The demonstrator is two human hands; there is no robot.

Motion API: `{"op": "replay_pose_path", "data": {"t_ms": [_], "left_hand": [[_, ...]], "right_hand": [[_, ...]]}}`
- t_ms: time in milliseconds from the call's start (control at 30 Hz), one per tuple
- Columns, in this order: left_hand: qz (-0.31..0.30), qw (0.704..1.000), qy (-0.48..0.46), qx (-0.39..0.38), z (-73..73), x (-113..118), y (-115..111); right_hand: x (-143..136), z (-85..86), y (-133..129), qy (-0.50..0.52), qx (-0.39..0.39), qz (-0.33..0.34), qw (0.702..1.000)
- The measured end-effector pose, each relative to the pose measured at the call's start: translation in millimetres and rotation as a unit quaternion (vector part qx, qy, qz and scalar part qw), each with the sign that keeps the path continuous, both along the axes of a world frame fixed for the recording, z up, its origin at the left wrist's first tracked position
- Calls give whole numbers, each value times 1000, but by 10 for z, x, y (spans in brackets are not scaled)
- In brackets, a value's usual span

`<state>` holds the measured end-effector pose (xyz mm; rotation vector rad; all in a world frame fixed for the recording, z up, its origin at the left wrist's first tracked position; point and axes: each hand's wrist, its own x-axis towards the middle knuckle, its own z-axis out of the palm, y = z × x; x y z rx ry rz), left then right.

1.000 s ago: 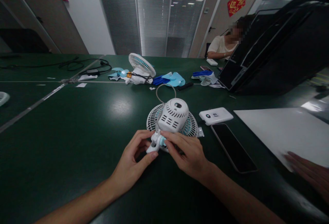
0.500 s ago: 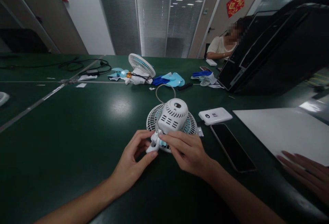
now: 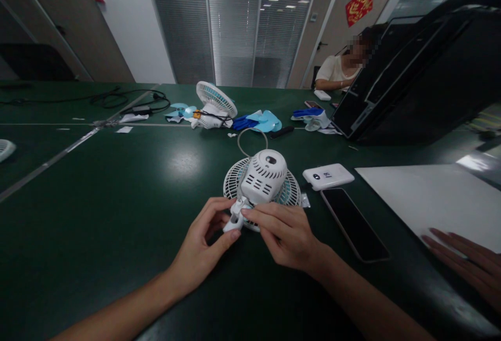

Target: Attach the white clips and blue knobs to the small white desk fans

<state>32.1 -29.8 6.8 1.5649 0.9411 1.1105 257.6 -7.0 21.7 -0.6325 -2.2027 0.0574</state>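
A white fan lies grille-down on the dark green table, its rounded motor housing facing up. At its near left side is a white clip-like bracket. The thumb and fingers of my left hand grip this bracket from the left. From the right, my right hand has its fingertips together at the bracket's upper right, close to the fan housing. Those fingertips hide most of a light blue piece there. A thin grey cable loops up behind the fan.
Right of the fan lie a white device and a black phone. Another person's hand rests at the right edge near a white board. Behind are a second fan, gloves and a large black case.
My right fingertips have shifted slightly over the light blue piece, which now shows less. My left hand keeps its grip on the bracket, and the fan has stayed in place.
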Motion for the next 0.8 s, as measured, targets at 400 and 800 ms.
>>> {"op": "replay_pose_path", "data": {"t_ms": [400,800], "left_hand": [[3,1000,-1,-12,15,-1,-5],[0,1000,2,-19,-7,-8,-7]], "right_hand": [[-3,11,21,22,-54,-15,998],[3,14,-5,29,-69,-34,997]]}}
